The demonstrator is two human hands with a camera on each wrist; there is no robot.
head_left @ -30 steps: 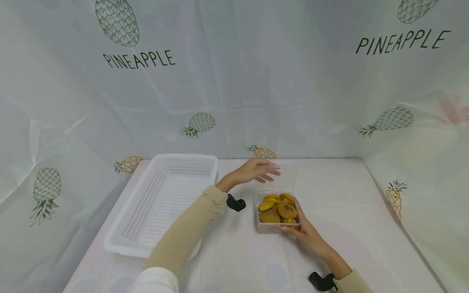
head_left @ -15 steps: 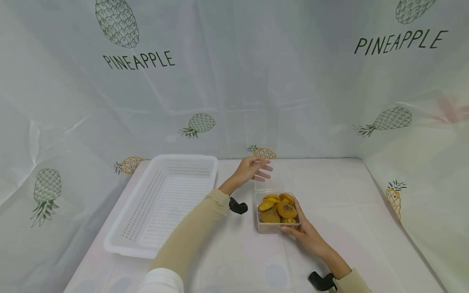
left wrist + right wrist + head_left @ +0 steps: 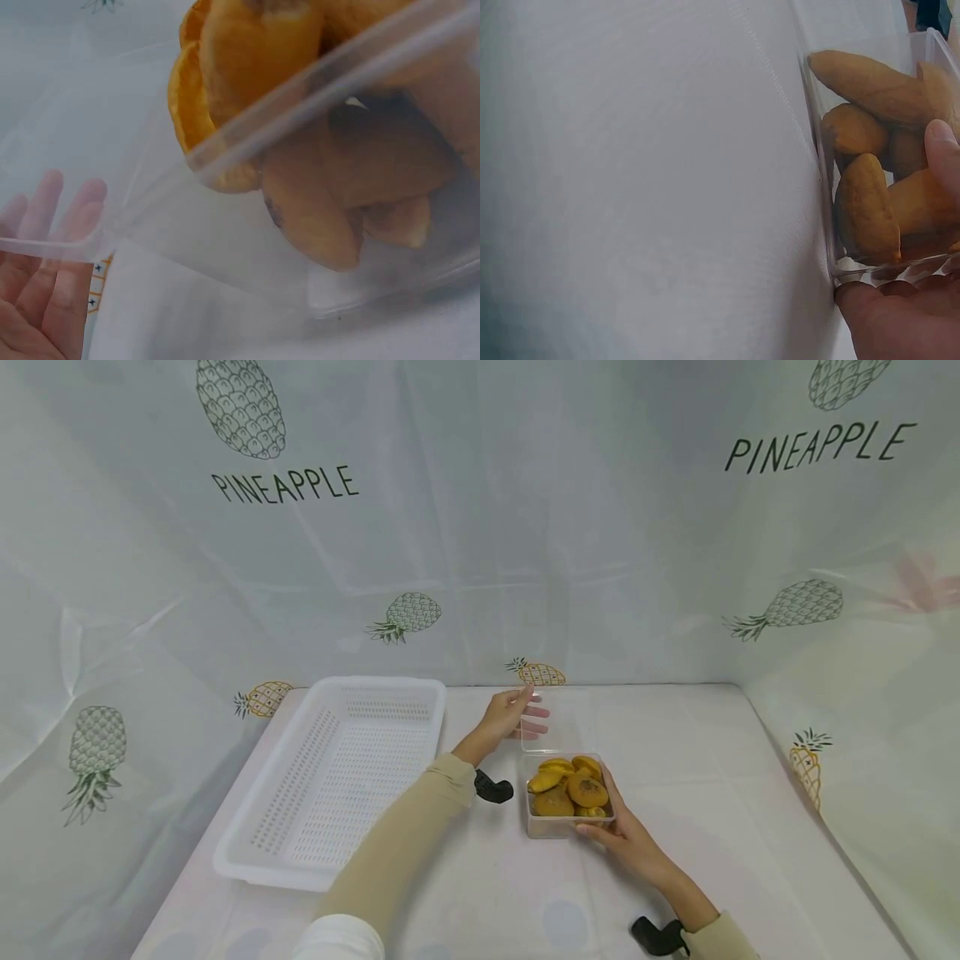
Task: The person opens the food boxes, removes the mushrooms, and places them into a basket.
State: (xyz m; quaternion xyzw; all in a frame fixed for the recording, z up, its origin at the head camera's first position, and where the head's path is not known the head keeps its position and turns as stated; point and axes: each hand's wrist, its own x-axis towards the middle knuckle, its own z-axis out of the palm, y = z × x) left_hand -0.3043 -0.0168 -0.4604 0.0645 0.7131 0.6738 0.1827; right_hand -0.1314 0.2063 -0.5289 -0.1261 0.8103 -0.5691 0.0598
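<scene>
A clear plastic box (image 3: 550,830) with a hinged lid (image 3: 562,720) stands on the table, the lid raised at its far side. Yellow banana-shaped pieces (image 3: 545,779) and rounder orange-brown pieces (image 3: 587,791) fill it. My right hand (image 3: 628,842) grips the box's near right corner, thumb on the front wall and fingers along the right side. At the lid's left edge is my left hand (image 3: 501,718), its fingers extended behind the lid. Those fingers (image 3: 75,217) show through the clear plastic in the left wrist view.
A white perforated basket (image 3: 270,777) stands on the table to the left, beside my left forearm. Black wrist devices (image 3: 494,788) hang at both cuffs. Pineapple-printed sheeting (image 3: 480,527) walls the table at the back and sides.
My left hand has drawn back leftward from above the lid to its left edge, its fingers now behind the lid. The lid has tipped slightly. The right hand and box have stayed still.
</scene>
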